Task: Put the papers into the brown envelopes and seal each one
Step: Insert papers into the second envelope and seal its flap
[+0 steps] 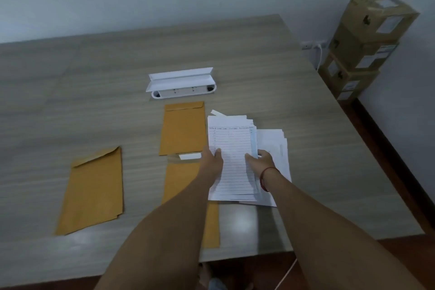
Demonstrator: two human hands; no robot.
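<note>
A stack of lined white papers (231, 139) is held over the table, with my left hand (211, 160) gripping its left edge and my right hand (260, 162) gripping its right edge. More white sheets (275, 146) lie under it to the right. Three brown envelopes are on the table: one at the left (93, 192) with its flap folded down, one in the middle (183, 128) just left of the papers, and one (174, 181) partly hidden under my left forearm, its flap open with a white strip (189, 156) showing.
A white power socket box (181, 85) with its lid up is set into the grey wooden table (259, 66) behind the envelopes. Stacked cardboard boxes (367, 47) stand on the floor at the right. The table's right edge (367, 148) runs diagonally.
</note>
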